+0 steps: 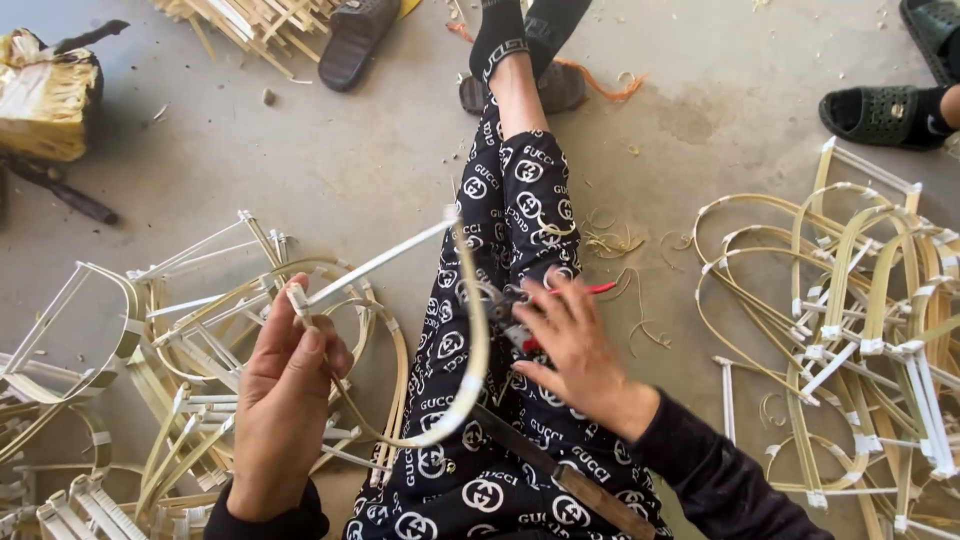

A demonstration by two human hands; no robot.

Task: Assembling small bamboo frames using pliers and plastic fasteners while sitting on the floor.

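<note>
The left hand (pixel 285 400) is gripping a bent bamboo frame (pixel 440 330) at its taped corner, fingers closed around the joint, and is holding it raised above the lap. The frame's straight white-wrapped bar is running up and right from that corner, and its curved strip is looping down across the patterned trouser leg (pixel 510 200). The right hand (pixel 575 345) is resting palm down on the thigh, fingers spread over red-handled pliers (pixel 520 315); whether it is actually gripping them cannot be determined. A long knife (pixel 560 475) is lying across the lap just below that hand. Finished bamboo frames are lying in a pile on the left (pixel 150 400) and in another pile on the right (pixel 860 320) of the concrete floor (pixel 330 150).
</note>
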